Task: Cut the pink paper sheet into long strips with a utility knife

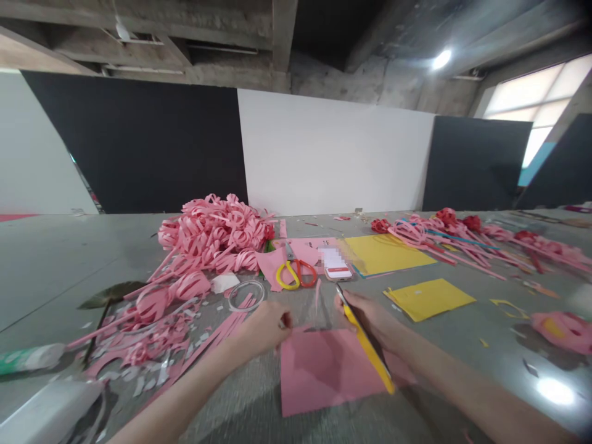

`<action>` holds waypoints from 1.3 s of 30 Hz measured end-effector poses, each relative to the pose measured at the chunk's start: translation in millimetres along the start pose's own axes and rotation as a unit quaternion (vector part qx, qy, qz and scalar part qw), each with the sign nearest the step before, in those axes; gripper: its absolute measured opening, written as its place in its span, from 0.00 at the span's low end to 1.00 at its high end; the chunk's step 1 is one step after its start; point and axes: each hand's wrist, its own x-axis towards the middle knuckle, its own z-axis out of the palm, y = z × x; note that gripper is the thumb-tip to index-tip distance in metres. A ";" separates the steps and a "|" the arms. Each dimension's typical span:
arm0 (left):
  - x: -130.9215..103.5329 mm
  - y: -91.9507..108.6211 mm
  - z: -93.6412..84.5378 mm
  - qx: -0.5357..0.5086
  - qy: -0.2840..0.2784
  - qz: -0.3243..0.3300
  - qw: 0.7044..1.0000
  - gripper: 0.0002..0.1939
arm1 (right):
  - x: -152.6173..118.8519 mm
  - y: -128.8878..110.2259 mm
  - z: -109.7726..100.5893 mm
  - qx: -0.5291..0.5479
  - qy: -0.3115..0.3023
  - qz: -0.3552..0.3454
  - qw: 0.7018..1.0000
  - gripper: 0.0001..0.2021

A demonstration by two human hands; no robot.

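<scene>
My right hand (365, 311) is closed around a yellow utility knife (365, 342), its metal tip pointing away from me and its yellow end slanting back toward me. Beneath the knife lies a pink paper sheet (314, 376) on the grey floor. My left hand (266, 327) is closed at the sheet's far left corner, fingers curled; what they hold, if anything, is hidden. A narrow pink strip (317, 293) lies just beyond, between the hands. Farther off are scissors (296, 274) with one yellow and one red handle, and a phone (336, 265).
Left: a heap of pink paper loops (213, 234), a tape roll (246, 296), paper scraps (152, 345) and a white box (50, 407). Right: a folded yellow sheet (430, 299), a larger yellow sheet (383, 253) and pink paper flowers (462, 231). White and black panels (333, 154) stand behind.
</scene>
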 end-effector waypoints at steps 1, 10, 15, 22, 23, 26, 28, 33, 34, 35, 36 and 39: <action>-0.7 -1.1 -3.4 0.003 0.010 -0.003 1.000 0.07 | -0.5 -5.2 -0.5 -0.001 0.006 -0.013 1.000 0.14; -20.3 16.9 -40.6 0.109 0.196 -0.041 0.974 0.04 | -3.0 -37.6 -10.4 -0.018 0.030 -0.098 0.995 0.12; -51.1 44.5 -67.8 0.264 0.363 -0.098 0.888 0.04 | -7.1 -54.3 -19.3 -0.017 0.027 -0.119 0.992 0.12; -85.1 75.8 -95.0 0.413 0.417 -0.044 0.809 0.12 | -10.6 -69.2 -22.8 0.011 0.062 -0.133 0.989 0.10; -81.1 78.6 -91.3 0.415 0.386 -0.016 0.823 0.14 | -10.3 -69.4 -23.0 0.013 0.063 -0.131 0.989 0.10; -57.4 79.4 -61.2 0.383 0.283 0.105 0.873 0.18 | -8.5 -67.0 -23.9 0.012 0.065 -0.123 0.990 0.11; -38.9 73.1 -28.9 0.359 0.197 0.167 0.897 0.18 | -6.7 -64.1 -24.8 0.011 0.061 -0.120 0.991 0.11; -13.5 47.6 44.8 0.331 0.068 0.267 0.903 0.14 | -2.1 -57.7 -27.3 0.021 0.046 -0.101 0.994 0.10; -12.6 43.4 52.9 0.329 0.062 0.267 0.904 0.14 | -1.3 -56.5 -27.8 0.026 0.045 -0.097 0.994 0.10; -12.4 39.9 58.5 0.318 0.056 0.260 0.910 0.16 | -0.5 -55.0 -28.3 0.030 0.044 -0.094 0.994 0.10; -12.8 37.0 62.2 0.296 0.050 0.245 0.922 0.18 | 0.4 -53.3 -28.8 0.031 0.041 -0.091 0.994 0.10; -15.7 32.1 65.6 0.223 0.032 0.196 0.954 0.17 | 3.4 -46.7 -30.4 0.026 0.036 -0.081 0.996 0.10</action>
